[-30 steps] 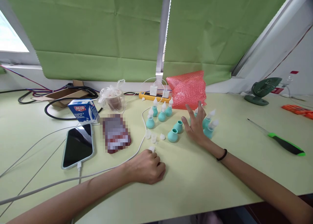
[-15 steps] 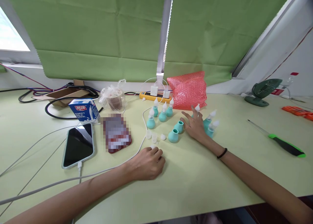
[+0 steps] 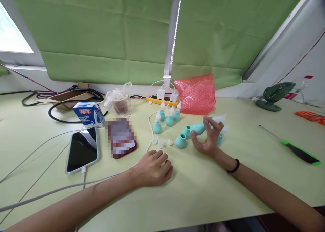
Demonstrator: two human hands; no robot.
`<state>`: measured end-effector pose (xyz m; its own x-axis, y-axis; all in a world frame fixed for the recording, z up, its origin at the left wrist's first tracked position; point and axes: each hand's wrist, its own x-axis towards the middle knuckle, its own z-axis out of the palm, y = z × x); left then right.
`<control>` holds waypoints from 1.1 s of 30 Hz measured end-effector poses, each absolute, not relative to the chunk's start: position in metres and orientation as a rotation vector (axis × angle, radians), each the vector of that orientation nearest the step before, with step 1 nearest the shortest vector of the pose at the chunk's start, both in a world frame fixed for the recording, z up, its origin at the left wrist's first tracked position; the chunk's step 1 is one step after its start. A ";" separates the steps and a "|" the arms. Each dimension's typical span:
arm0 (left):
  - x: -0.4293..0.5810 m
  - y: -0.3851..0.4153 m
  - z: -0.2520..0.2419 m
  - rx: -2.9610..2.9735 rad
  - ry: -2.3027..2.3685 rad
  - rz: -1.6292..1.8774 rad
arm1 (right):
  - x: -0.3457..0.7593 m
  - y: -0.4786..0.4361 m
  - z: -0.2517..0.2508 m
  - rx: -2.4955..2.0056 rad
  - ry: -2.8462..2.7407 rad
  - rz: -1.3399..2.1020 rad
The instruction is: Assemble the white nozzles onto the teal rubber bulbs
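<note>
My right hand (image 3: 208, 137) pinches a teal nasal aspirator (image 3: 197, 128) between thumb and fingers. It is tilted on its side, bulb to the left and whitish tip to the right. Behind that hand another aspirator (image 3: 220, 139) is partly hidden. Just left of it stand two open teal bulbs (image 3: 180, 141) without tips. My left hand (image 3: 155, 168) rests on the table, fingers curled under, their contents hidden. Small clear plastic parts (image 3: 160, 143) and a white cap (image 3: 170, 142) lie beyond its knuckles. Several tipped aspirators (image 3: 157, 127) stand upright farther back.
A phone (image 3: 82, 151) on a cable and a red-edged phone (image 3: 122, 138) lie left, near a milk carton (image 3: 88, 115). A power strip (image 3: 162, 100) and pink bubble-wrap bag (image 3: 196, 95) sit behind. To the right are a screwdriver (image 3: 299, 152) and green fan (image 3: 275, 96).
My right hand has closed on an aspirator, lifted it and tipped it sideways. My left hand stays almost where it was; the white bit seen by its fingertips is now out of sight.
</note>
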<state>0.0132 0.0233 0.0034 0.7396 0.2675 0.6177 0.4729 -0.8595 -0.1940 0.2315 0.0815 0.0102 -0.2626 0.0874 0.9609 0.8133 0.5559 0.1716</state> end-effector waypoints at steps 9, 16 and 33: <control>0.008 0.014 0.022 -3.110 -1.115 -1.286 | 0.195 0.028 -0.003 0.036 -2.366 -0.486; 0.014 0.014 0.020 -3.206 -1.111 -0.929 | 0.187 0.023 0.002 -0.010 -2.495 -0.266; 0.021 0.024 0.018 -3.420 -2.223 -1.558 | 0.194 0.030 -0.007 -0.099 -2.512 -0.326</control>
